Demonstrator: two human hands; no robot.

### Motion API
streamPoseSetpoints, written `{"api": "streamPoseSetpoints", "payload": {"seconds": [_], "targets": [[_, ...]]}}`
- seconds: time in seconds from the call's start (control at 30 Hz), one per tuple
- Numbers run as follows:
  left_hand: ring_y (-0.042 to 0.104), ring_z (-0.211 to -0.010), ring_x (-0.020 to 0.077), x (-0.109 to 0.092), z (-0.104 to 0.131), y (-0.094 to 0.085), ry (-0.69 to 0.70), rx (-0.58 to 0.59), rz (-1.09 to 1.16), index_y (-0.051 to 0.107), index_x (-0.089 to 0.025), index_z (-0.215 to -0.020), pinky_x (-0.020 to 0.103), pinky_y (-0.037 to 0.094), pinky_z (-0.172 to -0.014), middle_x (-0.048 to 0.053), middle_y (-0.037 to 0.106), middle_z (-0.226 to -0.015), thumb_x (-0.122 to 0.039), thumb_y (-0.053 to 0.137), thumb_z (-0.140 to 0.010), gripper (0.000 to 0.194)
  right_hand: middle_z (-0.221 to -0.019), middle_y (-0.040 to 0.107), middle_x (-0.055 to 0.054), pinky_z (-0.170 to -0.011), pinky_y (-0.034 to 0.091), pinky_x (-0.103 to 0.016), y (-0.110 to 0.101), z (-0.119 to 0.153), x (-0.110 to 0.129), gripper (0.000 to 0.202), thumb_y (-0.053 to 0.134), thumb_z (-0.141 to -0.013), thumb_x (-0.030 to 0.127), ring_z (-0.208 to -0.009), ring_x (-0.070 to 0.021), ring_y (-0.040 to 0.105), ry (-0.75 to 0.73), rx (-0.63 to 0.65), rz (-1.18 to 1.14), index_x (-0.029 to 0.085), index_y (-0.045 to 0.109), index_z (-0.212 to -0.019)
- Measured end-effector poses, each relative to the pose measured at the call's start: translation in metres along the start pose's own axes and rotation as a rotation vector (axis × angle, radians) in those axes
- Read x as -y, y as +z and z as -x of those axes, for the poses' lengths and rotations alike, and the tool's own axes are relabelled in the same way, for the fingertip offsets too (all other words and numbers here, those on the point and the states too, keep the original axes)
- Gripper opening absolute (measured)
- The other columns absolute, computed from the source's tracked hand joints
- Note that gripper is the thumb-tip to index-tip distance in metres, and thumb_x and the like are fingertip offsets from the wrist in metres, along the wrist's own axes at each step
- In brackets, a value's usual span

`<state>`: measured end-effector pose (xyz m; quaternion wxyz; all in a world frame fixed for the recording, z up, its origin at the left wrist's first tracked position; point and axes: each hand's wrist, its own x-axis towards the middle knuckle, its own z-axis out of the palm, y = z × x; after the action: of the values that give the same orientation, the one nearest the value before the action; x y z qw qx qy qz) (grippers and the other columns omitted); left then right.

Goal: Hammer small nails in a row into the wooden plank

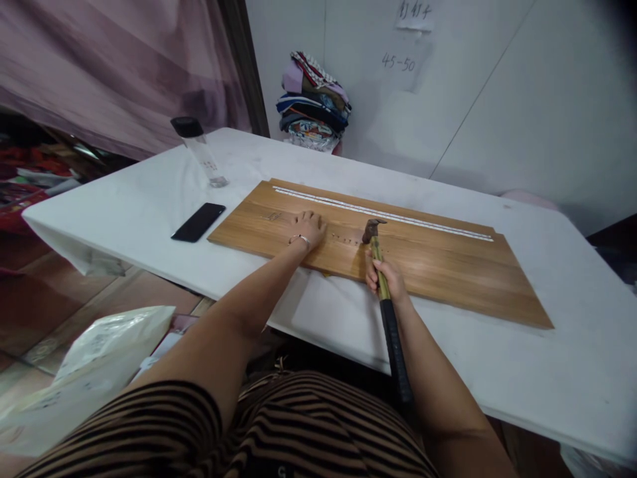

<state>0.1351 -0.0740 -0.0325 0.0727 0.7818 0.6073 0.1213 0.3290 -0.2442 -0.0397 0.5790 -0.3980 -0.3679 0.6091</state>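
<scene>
My right hand (pixel 389 277) is wrapped round the yellow shaft of a claw hammer (pixel 381 272), high up near its rusty head. The hammer's black grip points back toward my body. Its head is over a wooden board (pixel 448 265), beside a row of small nails (pixel 345 239) standing in the wood. My left hand (pixel 308 229) lies on the board left of that row, fingers stretched out over the surface, a bracelet on the wrist. Further left, several loose nails (pixel 273 216) lie on the board. A white measuring tape (pixel 383 214) runs along the board's far side.
The board rests on a white table (pixel 259 154). To its left are a black phone (pixel 198 222) and a clear bottle with a dark lid (pixel 202 151). Folded clothes (pixel 314 103) are stacked behind the table against the wall. A plastic bag (pixel 109 358) sits at lower left.
</scene>
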Motion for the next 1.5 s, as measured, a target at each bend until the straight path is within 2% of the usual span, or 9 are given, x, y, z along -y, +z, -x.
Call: {"api": "streamPoseSetpoints", "payload": {"seconds": [0.33, 0.47, 1.03, 1.23, 1.5], "targets": [[0.043, -0.139, 0.0296, 0.0029, -0.0036, 0.0058, -0.002, -0.007, 0.005, 0.065, -0.026, -0.128, 0.048, 0.032, -0.112, 0.009, 0.056, -0.149, -0.043, 0.041, -0.097, 0.043, -0.050, 0.050, 0.012, -0.032, 0.031, -0.023, -0.0025, -0.0009, -0.0013, 0.048, 0.074, -0.077, 0.046, -0.035, -0.0111, 0.046, 0.003, 0.002, 0.001, 0.020, 0.056, -0.112], [0.045, -0.137, 0.0310, 0.0024, -0.0027, 0.0050, 0.002, -0.013, 0.015, 0.066, -0.023, -0.127, 0.049, 0.032, -0.112, 0.012, 0.056, -0.148, -0.042, 0.041, -0.096, 0.044, -0.050, 0.050, 0.011, -0.033, 0.032, -0.023, -0.0026, -0.0006, -0.0014, 0.044, 0.072, -0.079, 0.045, -0.036, -0.0110, 0.046, 0.006, 0.004, 0.001, 0.021, 0.057, -0.111], [0.045, -0.137, 0.0304, 0.0004, -0.0003, 0.0004, 0.005, -0.006, 0.001, 0.066, -0.022, -0.124, 0.048, 0.034, -0.112, 0.011, 0.057, -0.146, -0.041, 0.041, -0.097, 0.042, -0.049, 0.050, 0.012, -0.032, 0.032, -0.023, -0.0045, -0.0024, -0.0022, 0.047, 0.074, -0.076, 0.045, -0.035, -0.0113, 0.046, -0.014, -0.001, -0.024, 0.021, 0.055, -0.112], [0.045, -0.137, 0.0299, 0.0007, -0.0010, 0.0023, 0.001, -0.015, -0.004, 0.066, -0.022, -0.126, 0.048, 0.034, -0.112, 0.011, 0.057, -0.146, -0.041, 0.041, -0.097, 0.043, -0.048, 0.050, 0.012, -0.031, 0.029, -0.022, -0.0022, -0.0018, -0.0028, 0.048, 0.074, -0.075, 0.045, -0.034, -0.0108, 0.046, 0.006, -0.016, -0.021, 0.020, 0.055, -0.111], [0.046, -0.137, 0.0301, 0.0010, -0.0023, 0.0038, -0.002, -0.022, 0.003, 0.066, -0.021, -0.126, 0.049, 0.033, -0.112, 0.011, 0.057, -0.148, -0.041, 0.041, -0.097, 0.043, -0.048, 0.051, 0.013, -0.031, 0.031, -0.022, -0.0022, -0.0019, -0.0016, 0.048, 0.075, -0.075, 0.045, -0.034, -0.0109, 0.046, 0.019, -0.002, -0.016, 0.020, 0.054, -0.110]]}}
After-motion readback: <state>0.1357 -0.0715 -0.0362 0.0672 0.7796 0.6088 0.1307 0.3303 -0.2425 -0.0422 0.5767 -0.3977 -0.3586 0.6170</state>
